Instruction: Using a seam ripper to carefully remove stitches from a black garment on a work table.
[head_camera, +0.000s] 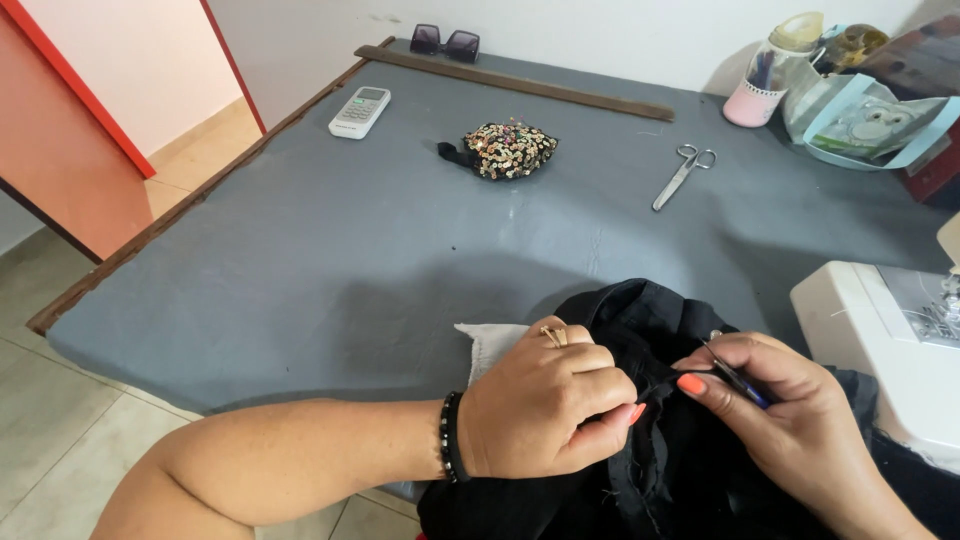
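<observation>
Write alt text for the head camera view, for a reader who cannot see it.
A person's left hand pinches black fabric while the right hand holds a small blue-handled tool against it, at the near edge of a grey table. Farther back lie scissors, a sequined pincushion, a white remote and sunglasses; a white sewing machine stands at right.

We see large table (330, 250), grey cloth cover, wooden edge strip along left side. White wall (600, 25) behind table. Floor (50, 400) pale beige tile, grey grout lines. Red-orange door panel (70, 150) at left, darker red trim; pinkish wall beyond opening. Long dark wooden ruler (515, 83) lies near table's far edge. Light soft, even; faint shadows on cloth.
</observation>
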